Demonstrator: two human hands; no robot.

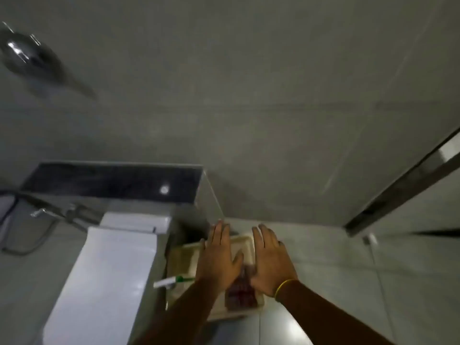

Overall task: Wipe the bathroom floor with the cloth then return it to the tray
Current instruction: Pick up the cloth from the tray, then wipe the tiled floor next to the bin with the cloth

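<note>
Cloth [241,293] in tray [184,255], under/btwn both open hands [245,260].

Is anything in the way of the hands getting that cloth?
No. The left hand and right hand hover open right above the reddish cloth lying in the tray; nothing visible sits between them.

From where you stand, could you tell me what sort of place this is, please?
Most likely a bathroom: a white toilet stands at the left, a shower head hangs on the grey tiled wall, and the floor is tiled too.
</note>
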